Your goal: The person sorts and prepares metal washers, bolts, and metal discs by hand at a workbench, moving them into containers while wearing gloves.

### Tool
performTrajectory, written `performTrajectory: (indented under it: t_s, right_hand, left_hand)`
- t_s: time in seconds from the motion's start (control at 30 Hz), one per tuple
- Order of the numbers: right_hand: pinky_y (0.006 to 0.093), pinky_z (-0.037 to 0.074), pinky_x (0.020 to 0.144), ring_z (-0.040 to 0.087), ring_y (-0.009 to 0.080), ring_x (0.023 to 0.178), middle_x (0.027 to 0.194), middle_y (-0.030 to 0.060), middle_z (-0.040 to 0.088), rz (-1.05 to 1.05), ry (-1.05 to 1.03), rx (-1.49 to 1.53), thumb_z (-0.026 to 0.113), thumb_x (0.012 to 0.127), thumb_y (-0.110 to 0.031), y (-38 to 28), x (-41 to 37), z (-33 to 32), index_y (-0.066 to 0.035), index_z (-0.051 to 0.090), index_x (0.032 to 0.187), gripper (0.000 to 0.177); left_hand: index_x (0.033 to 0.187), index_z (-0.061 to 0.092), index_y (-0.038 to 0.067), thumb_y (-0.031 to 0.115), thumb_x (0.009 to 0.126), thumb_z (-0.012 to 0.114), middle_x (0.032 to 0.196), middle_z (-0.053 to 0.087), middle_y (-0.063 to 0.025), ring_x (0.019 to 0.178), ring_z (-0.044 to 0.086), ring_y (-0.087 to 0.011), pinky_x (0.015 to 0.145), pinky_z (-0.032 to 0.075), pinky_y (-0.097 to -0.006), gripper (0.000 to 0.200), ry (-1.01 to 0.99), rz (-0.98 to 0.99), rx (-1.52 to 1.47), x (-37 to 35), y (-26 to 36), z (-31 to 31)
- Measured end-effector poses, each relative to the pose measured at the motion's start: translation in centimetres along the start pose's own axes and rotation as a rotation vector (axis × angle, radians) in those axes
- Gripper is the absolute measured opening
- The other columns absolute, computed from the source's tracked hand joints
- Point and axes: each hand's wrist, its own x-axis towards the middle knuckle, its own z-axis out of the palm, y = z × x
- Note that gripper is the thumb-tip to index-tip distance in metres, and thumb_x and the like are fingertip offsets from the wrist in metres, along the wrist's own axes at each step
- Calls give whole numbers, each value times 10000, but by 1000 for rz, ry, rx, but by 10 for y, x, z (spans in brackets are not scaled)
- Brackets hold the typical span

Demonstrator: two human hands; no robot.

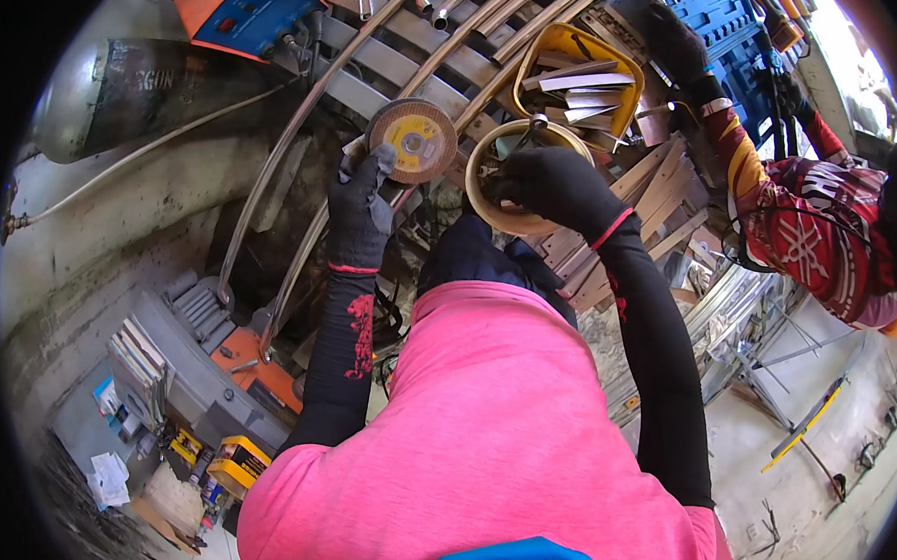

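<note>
My left hand (360,208), in a dark glove with grey fingertips, grips a round abrasive disc (411,143) by its lower left edge. The disc is brown with a yellow label and a centre hole, and its face is turned up towards me. My right hand (558,188), in a black glove, reaches into a round cream tub (524,224). Its fingers are curled inside the rim; what they hold, if anything, is hidden. Some dark and metallic pieces show inside the tub beside that hand.
Behind the tub, a yellow container (633,63) holds metal offcuts. Long metal tubes (448,55) cross the slatted bench. An orange-and-blue machine (255,16) and a gas cylinder (151,102) stand at left. At right, a co-worker (821,231) reaches towards a blue tool case (715,31).
</note>
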Motion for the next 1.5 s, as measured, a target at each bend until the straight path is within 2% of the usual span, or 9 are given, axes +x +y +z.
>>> performTrajectory:
  t_s: [0.43,0.6,0.77,0.97,1.03,1.17,1.27,1.37,1.5]
  right_hand:
    - [412,571,718,720,301,824,1006,113,723,203,-196,-420,671,817,-155,-44,-30,-2,-122,741,957,160]
    - [389,565,875,682,320,1079,1199,141,680,158,268,59,617,807,44,-54,-43,-23,-64,676,1151,365]
    - [353,517,998,655,243,1194,1254,131,664,263,457,396,450,790,246,-46,-59,-29,26,624,1272,558]
    - [409,502,1048,648,310,1189,1323,181,626,288,775,859,492,890,115,-60,-65,-20,-28,504,1425,555]
    - [422,507,1039,671,334,1124,1245,168,650,177,992,1710,480,999,-5,-71,-56,-18,-5,477,1415,415]
    - [392,547,957,680,293,1084,1246,157,639,251,1047,1771,502,1048,-178,-67,-75,-13,-10,483,1396,387]
    - [287,574,676,696,156,816,1072,109,673,632,1133,857,579,1029,-239,-60,-94,1,-28,503,1371,409]
    - [251,524,568,644,118,666,932,74,644,933,903,491,586,1032,-279,-64,-92,0,-52,507,1363,409]
    - [261,523,518,654,129,623,943,98,690,1133,417,1095,652,986,-299,-57,-76,-5,-29,543,1279,413]
  left_hand:
    - [1160,641,-42,1,908,675,1077,693,-86,952,677,-129,862,552,-259,258,-72,70,21,21,4,15]
    - [1126,652,-36,-13,886,699,1013,703,-66,887,678,-117,812,553,-247,246,-152,81,30,42,22,71]
    - [1048,689,-28,94,846,784,885,705,-44,798,658,-96,713,534,-266,254,-377,454,424,74,18,137]
    - [1063,722,29,172,806,827,852,716,-100,719,683,-167,662,540,-275,312,-396,809,883,86,7,182]
    - [1042,721,36,238,795,836,873,709,-115,754,705,-222,685,556,-327,339,-416,869,843,106,-22,185]
    - [1061,710,39,385,750,845,975,687,-120,882,689,-319,784,550,-438,485,-404,949,1344,118,-32,190]
    - [1206,647,34,389,750,847,1140,652,-168,1016,658,-359,847,540,-456,611,-432,861,1377,106,-2,182]
    - [1240,638,25,371,767,838,1137,650,-186,1015,657,-367,882,534,-440,620,-265,922,1171,96,2,144]
    - [1263,617,-13,204,852,776,1129,674,-154,979,667,-245,866,532,-351,492,-321,465,996,53,-1,76]
